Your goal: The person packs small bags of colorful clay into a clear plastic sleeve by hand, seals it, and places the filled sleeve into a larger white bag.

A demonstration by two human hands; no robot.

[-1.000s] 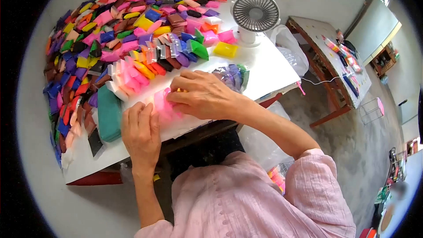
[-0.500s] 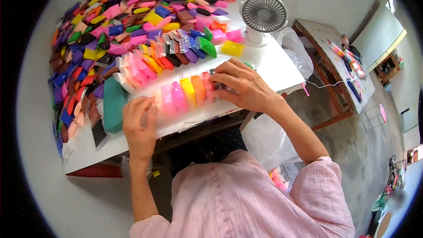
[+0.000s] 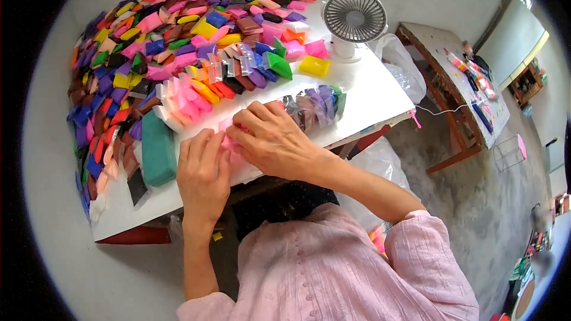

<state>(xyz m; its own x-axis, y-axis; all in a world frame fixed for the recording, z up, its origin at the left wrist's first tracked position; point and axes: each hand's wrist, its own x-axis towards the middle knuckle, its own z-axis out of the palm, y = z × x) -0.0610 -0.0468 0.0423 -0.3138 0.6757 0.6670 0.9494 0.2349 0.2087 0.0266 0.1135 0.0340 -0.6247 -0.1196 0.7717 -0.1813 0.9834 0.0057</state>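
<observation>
My left hand (image 3: 203,172) is at the left end of a row of small clear packets with coloured contents, its fingers bent around pink packets (image 3: 238,161). From the right, my right hand (image 3: 270,139) reaches over the row with curled fingers, pressing on the same pink packets and hiding most of the middle ones. Beyond my right hand, dark, brown, purple and green packets (image 3: 318,106) lean against each other. A second row of upright packets (image 3: 229,74) stands just behind, running from pale pink to green. Close to my left hand sits a teal block (image 3: 158,148).
A large heap of colourful packets (image 3: 148,41) covers the back left of the white table (image 3: 372,92). A white fan (image 3: 355,21) stands at the back right, near a yellow packet (image 3: 314,66). Plastic bags (image 3: 401,74) hang beside the table; another worktable (image 3: 443,92) is to the right.
My right hand has moved left along the row, from the dark packets to the pink ones close to my left hand. The row's right end is now uncovered.
</observation>
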